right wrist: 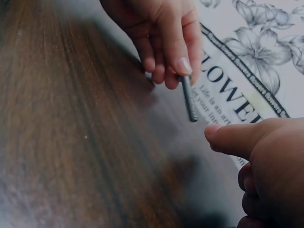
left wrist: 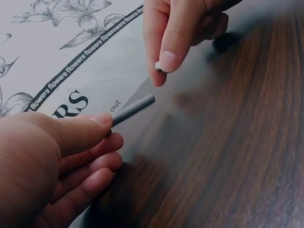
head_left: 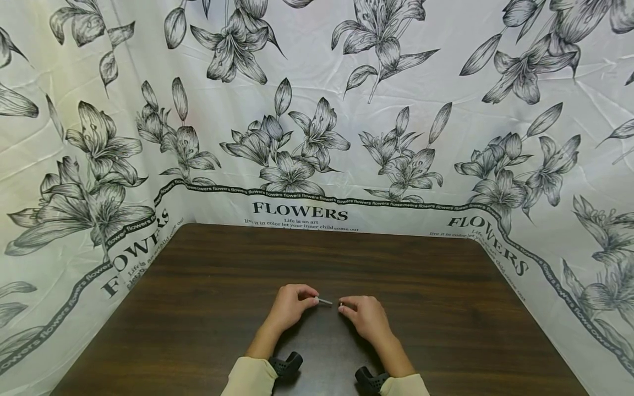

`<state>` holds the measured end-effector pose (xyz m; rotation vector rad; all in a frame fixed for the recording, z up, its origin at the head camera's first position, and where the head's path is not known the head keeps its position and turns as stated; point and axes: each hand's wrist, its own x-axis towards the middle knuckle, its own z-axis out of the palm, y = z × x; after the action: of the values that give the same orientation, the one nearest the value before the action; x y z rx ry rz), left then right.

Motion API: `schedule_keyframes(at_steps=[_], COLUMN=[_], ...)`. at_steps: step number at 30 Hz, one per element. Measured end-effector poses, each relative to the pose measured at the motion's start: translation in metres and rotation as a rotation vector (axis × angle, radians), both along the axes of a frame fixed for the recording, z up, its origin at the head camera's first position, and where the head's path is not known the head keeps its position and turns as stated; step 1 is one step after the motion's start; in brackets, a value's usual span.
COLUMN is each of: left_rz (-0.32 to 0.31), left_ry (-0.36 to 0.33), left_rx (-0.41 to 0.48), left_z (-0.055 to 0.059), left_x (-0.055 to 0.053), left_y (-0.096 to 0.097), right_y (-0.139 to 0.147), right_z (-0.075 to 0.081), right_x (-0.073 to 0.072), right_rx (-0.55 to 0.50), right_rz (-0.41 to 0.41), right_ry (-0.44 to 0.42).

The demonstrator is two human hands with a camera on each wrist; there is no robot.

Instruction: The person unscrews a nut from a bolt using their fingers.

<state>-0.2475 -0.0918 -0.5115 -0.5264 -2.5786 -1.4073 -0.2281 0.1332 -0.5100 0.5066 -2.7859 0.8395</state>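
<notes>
My left hand (head_left: 289, 305) pinches a grey threaded bolt (left wrist: 134, 109) between thumb and forefinger, its near end hidden in the grip. The bare threaded end points toward my right hand (head_left: 367, 316). Between the right thumb and forefinger is a small shiny metal nut (left wrist: 159, 66), mostly covered by the fingertips. A short gap separates nut and bolt tip in the left wrist view. In the right wrist view the bolt (right wrist: 188, 99) slants down from the left fingers, its tip near the right thumb, and the nut is hidden. Both hands are above the table.
The dark wood-grain table (head_left: 208, 308) spreads around both hands. A white curtain (head_left: 307, 214) with black flower prints and lettering stands along its back and sides. Black wrist devices (head_left: 287, 364) sit below each hand, by the pale sleeves (head_left: 250, 377).
</notes>
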Motion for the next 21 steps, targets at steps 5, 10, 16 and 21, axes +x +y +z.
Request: schedule_keyframes(at_steps=[5, 10, 16, 21], left_rz=[-0.001, 0.01, 0.029, 0.02], left_ry=[-0.025, -0.043, -0.038, -0.029], left_rx=[-0.007, -0.03, -0.05, -0.072], left_z=[0.0, -0.001, -0.003, -0.003], left_x=[0.0, 0.0, 0.001, 0.001], left_y=[-0.001, -0.002, -0.002, -0.001], right_y=[-0.001, -0.002, -0.004, -0.005], right_z=[-0.002, -0.005, -0.009, -0.011], right_x=[-0.001, 0.0, 0.001, 0.001], right_rx=[0.034, 0.08, 0.105, 0.122], right_rz=[-0.005, -0.027, -0.045, -0.047], right_ry=[0.017, 0.033, 0.063, 0.073])
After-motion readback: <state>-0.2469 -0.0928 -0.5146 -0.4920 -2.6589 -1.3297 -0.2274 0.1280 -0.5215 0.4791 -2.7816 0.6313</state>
